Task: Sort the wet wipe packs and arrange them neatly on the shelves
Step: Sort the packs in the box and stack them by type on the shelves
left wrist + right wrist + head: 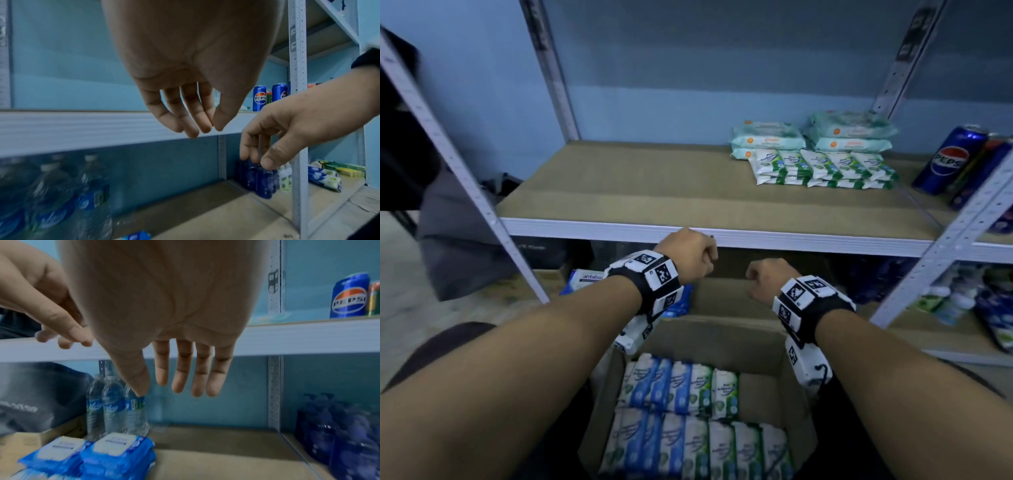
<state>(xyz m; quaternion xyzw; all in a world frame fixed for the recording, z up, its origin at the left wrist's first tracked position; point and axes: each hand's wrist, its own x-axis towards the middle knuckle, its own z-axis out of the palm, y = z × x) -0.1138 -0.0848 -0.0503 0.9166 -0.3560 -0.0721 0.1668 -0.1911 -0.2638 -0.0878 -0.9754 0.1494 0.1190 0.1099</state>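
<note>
Both hands are held out in front of the shelf, just below its white front edge. On the left hand (688, 255) the fingers (176, 116) hang down loosely with the thumb close to them, and nothing is held. On the right hand (768, 279) the fingers (183, 369) are almost straight and spread a little, and nothing is held there either. The two hands are near each other but apart.

Under the forearms an open cardboard box (767, 346) is seen. Many small wipe packs (688, 411) are stood on end in it, in two tight rows. The ones on the left are white with blue, and the ones on the right are white with green.

More packs are laid on the right part of the brown shelf (640, 185). Small white and green packs (825, 168) are lined up in a low row at the front. Just behind them, bigger pale green packs (815, 135) are piled in two stacks.

On the lower shelf, blue packs with white lids (98, 452) are stacked beside water bottles (115, 407). Blue soda cans (948, 161) are stood on the next shelf to the right.
</note>
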